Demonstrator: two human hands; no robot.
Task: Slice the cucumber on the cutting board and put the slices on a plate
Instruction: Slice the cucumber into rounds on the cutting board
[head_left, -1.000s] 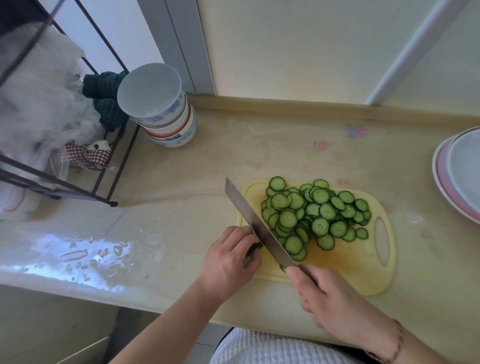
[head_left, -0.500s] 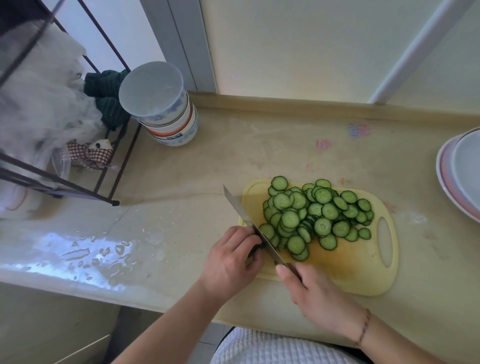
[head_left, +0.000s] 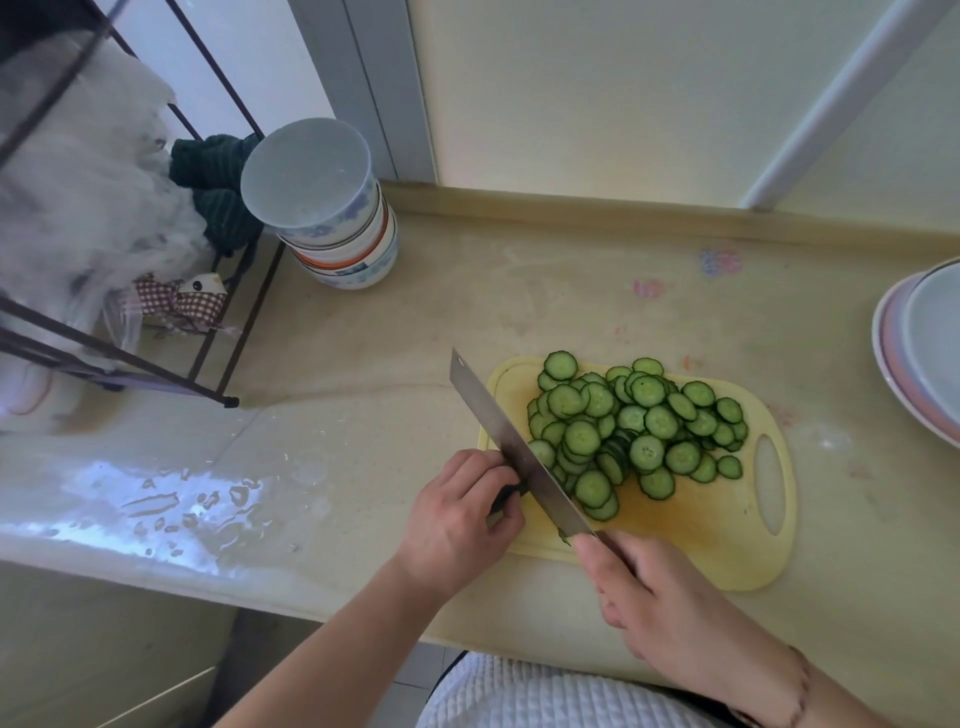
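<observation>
at 10 o'clock we see a black wire rack (head_left: 228, 332) with a green cloth (head_left: 218, 171), and just beside it a stack of bowls (head_left: 332, 218) on the counter (head_left: 363, 364). our left hand (head_left: 457, 525) curls its fingers around the cucumber stub (head_left: 511, 491) at the board's 9 o'clock edge. the cleaver (head_left: 511, 447) lies against it, its handle clenched in our right hand (head_left: 670, 613). cucumber slices (head_left: 634, 436) pile on the yellow cutting board (head_left: 727, 535). at 3 o'clock, stacked plates (head_left: 919, 358) sit well apart.

Knife (head_left: 514, 447) in R hand (head_left: 670, 603), cuke stub (head_left: 511, 489) under L hand (head_left: 457, 514)
</observation>
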